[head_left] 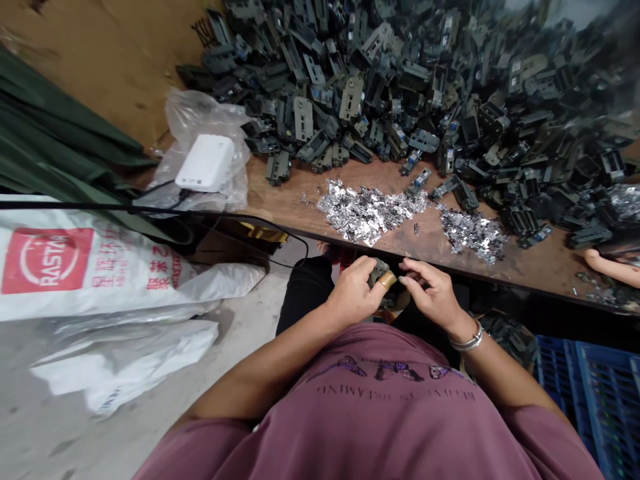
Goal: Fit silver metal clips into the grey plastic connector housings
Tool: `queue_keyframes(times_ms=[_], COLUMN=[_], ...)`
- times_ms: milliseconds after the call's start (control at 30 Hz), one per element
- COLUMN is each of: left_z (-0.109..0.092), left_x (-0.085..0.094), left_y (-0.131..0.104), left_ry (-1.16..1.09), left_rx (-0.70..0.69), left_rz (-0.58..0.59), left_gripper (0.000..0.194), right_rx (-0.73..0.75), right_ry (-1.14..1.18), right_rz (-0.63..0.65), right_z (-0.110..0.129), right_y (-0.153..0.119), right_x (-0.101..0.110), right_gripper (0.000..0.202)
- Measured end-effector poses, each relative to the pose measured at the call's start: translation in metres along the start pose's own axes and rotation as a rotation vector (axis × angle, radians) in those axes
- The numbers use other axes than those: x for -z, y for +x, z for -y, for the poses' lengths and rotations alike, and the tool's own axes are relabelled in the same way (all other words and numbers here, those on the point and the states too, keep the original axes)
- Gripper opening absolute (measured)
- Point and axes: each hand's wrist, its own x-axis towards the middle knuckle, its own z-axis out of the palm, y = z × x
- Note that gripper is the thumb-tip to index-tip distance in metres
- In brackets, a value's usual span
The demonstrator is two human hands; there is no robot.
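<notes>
My left hand (356, 292) is closed round a small dark grey-green plastic part (380, 268), held just past the table's front edge above my lap. A yellowish band (388, 279) wraps the tip of that thumb. Close by on the right, my right hand (431, 293) has its thumb and fingers bent together in a pinch near the part. Whatever lies between those fingertips is too small to make out. Beyond both hands, a pile of shiny metal pieces (367, 212) and a smaller pile of metal pieces (473, 233) lie on the wooden table (280, 203).
A large heap of dark plastic parts (350, 97) covers the table's back. At left are a white box (206, 162) on clear plastic, a black cable (240, 215) and a printed white sack (120, 267). Blue crates (607, 393) stand at lower right.
</notes>
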Motion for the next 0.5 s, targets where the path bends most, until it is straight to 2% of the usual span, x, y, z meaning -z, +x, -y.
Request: queue_keyframes(times_ms=[133, 267, 400, 500], left_z=[0.0, 0.0, 0.006, 0.01], left_x=[0.003, 0.005, 0.003, 0.001], left_y=[-0.004, -0.004, -0.003, -0.004], left_ry=[0.012, -0.174, -0.533, -0.672], left_rx=[-0.081, -0.026, 0.292, 0.484], left_rz=[-0.129, -0.158, -0.169, -0.162], left_gripper=[0.024, 0.02, 0.033, 0.043], right_rx=[0.027, 0.017, 0.015, 0.005], right_ry=[-0.019, -0.013, -0.009, 0.001], right_rz=[0.086, 0.107, 0.083, 0.073], right_z=[-0.003, -0.004, -0.005, -0.007], right_y=[-0.01, -0.014, -0.012, -0.011], right_x=[-0.007, -0.01, -0.006, -0.001], right_gripper=[0.019, 0.018, 0.016, 0.015])
